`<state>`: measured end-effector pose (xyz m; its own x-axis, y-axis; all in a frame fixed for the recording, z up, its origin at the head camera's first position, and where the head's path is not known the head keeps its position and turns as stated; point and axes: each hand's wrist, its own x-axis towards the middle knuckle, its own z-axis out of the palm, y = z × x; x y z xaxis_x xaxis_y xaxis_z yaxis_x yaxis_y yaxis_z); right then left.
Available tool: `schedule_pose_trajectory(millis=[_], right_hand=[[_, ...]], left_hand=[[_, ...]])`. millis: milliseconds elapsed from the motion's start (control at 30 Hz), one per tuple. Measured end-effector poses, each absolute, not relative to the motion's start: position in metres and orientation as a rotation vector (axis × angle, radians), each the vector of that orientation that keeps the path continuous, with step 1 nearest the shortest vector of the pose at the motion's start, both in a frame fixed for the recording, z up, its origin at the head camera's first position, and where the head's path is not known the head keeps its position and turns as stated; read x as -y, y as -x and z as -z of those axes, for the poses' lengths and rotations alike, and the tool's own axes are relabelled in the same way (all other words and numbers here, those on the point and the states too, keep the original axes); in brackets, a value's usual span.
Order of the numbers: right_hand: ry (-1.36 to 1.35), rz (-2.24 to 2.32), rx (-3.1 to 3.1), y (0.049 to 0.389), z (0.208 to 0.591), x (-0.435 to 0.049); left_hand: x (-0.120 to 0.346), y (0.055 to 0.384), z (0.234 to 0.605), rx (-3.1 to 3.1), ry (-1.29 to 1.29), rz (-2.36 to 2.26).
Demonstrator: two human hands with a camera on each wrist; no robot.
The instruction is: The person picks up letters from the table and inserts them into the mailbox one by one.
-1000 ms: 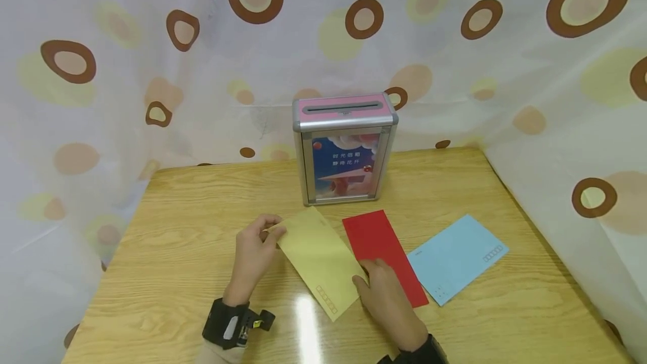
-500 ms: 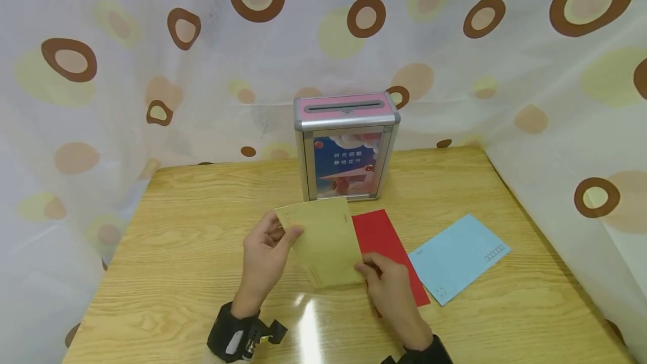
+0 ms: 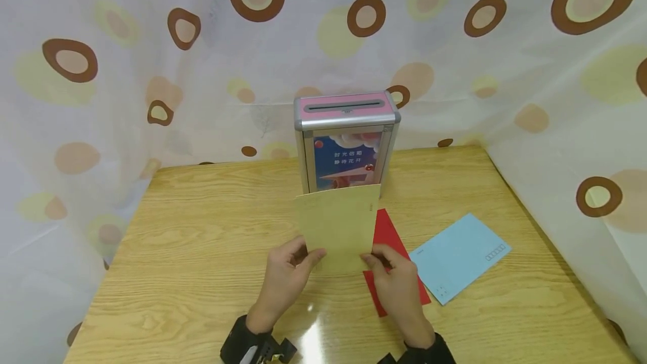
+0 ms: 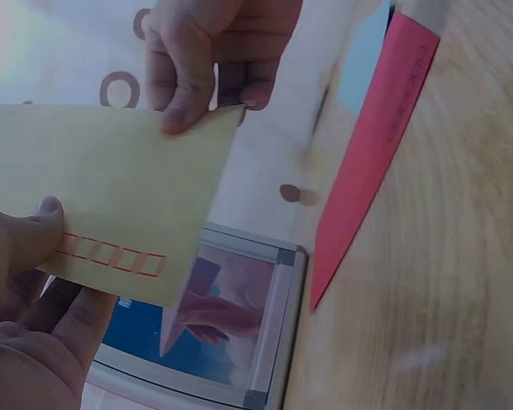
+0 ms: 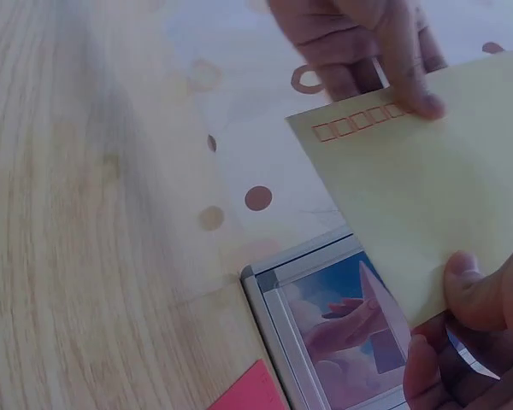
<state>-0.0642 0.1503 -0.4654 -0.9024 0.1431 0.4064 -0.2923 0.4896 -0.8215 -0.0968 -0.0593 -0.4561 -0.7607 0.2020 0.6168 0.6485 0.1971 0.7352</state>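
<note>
At left, a person's left hand [image 3: 288, 275] is pinching a yellow envelope [image 3: 340, 229] near its lower left corner, fingers clamped on the paper. The envelope is being held above the wood-grain tabletop [image 3: 187, 240], partly hiding a pink-topped, silver-framed box [image 3: 349, 153] standing behind. The right hand [image 3: 399, 282] is pinching the lower right edge, fingers likewise clamped. Partly behind that hand, a red envelope [image 3: 388, 230] is lying flat; rightmost, a blue envelope [image 3: 460, 260] is lying just beside it

Left hand [image 3: 286, 277]: bare
Right hand [image 3: 398, 283]: bare
Left wristband [image 3: 236, 339]: black, broad, pale patch [image 3: 248, 355]
Left wrist block [image 3: 288, 350]: black, squarish
Right wristband [image 3: 432, 351]: black, partly visible
</note>
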Motion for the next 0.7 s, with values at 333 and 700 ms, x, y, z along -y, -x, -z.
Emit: schedule_pose_trajectory(millis=[333,700], right_hand=[[-0.095,-1.380,2.275,0.062,0.460,-0.151],[-0.171,-1.423,2.339,0.065,0.456,-0.157]], left_hand=[[0.061,0.086,0.475,2.211,0.766,1.645],[0.067,0.079,0.489,2.292,0.694,1.529]])
